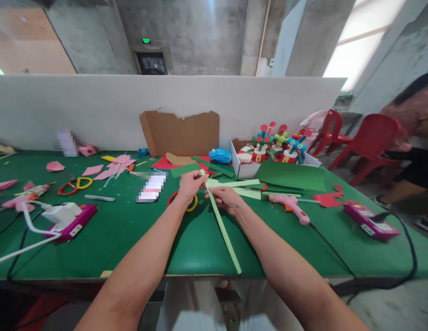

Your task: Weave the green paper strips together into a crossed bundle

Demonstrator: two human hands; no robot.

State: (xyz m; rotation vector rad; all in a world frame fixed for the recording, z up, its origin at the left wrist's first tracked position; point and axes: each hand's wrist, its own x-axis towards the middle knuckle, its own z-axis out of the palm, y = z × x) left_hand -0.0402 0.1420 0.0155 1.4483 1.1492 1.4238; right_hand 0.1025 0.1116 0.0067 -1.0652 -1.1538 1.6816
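Observation:
Both my hands meet over the middle of the green table. My left hand (191,185) pinches the upper end of light green paper strips (223,230). From the other side, my right hand (226,198) grips the strips just below, its fingertips close to the left ones. One long strip slants down toward the table's front edge, and another light green strip (250,183) points off to the right. Scissors with red and yellow handles (192,204) lie partly hidden behind my left wrist. How the strips cross between my fingertips is too small to make out.
A pink glue gun (292,208) lies at the right, its cord leading off the front. Purple power strips (368,223) sit at both sides. A white box (246,169) of colourful paper figures stands behind, beside dark green paper (291,177). A person (410,133) is at far right.

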